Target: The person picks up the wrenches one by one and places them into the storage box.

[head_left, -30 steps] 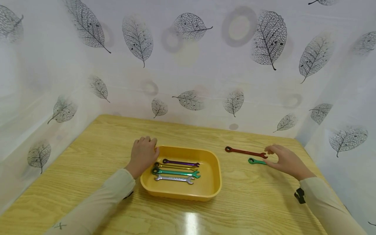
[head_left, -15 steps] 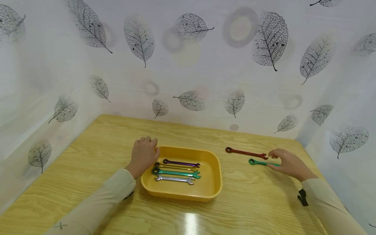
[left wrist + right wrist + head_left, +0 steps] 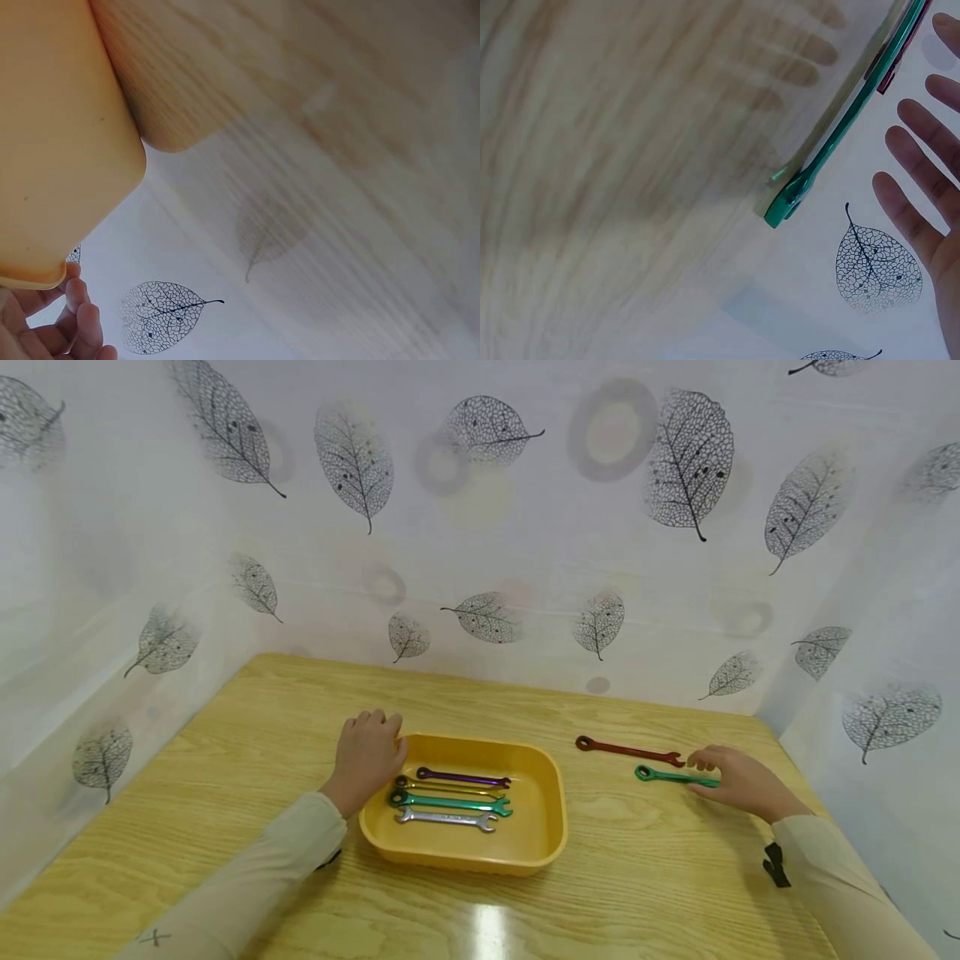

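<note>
My left hand grips the left rim of a yellow plastic tray. In the left wrist view its curled fingers show at the tray's corner. Inside the tray lie a purple wrench, a gold wrench, a green wrench and a silver open-end wrench. Over at the right, my right hand hovers at the open end of another green ratchet wrench on the table. The right wrist view shows its fingers spread, apart from that wrench.
Just behind the loose green wrench lies a red ratchet wrench. Everything stands on a wood-grain table. Leaf-patterned white sheeting rises along the table's back and sides.
My right hand has shifted slightly to the right and down, uncovering more of the loose green wrench. The left hand, tray and wrenches have stayed in place.
</note>
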A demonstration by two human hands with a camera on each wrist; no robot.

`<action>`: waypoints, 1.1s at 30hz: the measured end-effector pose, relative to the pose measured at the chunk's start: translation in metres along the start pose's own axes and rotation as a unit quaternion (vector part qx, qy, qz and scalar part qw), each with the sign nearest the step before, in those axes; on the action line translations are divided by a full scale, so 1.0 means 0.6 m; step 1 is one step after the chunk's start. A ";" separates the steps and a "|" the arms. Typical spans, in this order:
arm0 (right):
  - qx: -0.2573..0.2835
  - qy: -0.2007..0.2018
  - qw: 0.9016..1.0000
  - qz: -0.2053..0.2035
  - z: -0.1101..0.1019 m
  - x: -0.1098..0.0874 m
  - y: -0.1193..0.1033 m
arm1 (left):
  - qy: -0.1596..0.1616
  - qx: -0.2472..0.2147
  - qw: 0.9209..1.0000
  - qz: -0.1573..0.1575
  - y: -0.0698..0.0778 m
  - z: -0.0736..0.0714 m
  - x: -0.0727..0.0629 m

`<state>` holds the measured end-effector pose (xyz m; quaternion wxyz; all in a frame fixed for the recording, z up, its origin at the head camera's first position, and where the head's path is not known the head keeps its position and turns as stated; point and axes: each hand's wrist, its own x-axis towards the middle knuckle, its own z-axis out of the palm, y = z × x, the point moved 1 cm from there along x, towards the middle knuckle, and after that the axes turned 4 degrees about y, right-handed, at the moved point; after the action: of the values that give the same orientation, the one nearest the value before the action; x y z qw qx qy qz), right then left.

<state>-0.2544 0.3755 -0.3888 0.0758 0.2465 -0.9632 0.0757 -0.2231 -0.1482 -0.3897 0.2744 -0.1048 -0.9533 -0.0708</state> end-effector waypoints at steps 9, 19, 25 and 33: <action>0.011 -0.028 0.999 0.020 0.008 -0.002 0.008 | 0.001 0.004 1.000 0.001 0.001 -0.001 0.000; 0.019 -0.038 0.999 0.012 0.019 -0.005 0.025 | -0.005 0.000 1.000 -0.003 0.001 -0.001 0.000; 0.043 -0.052 0.997 0.032 0.021 -0.004 0.029 | -0.011 0.001 1.000 -0.007 0.000 0.003 -0.001; 0.079 -0.065 0.993 0.051 0.020 0.001 0.039 | -0.001 -0.001 1.000 -0.004 0.002 -0.001 0.001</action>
<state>-0.2676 0.3931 -0.4031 -0.0106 0.2063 -0.9685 0.1391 -0.2227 -0.1471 -0.3888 0.2728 -0.1011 -0.9539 -0.0731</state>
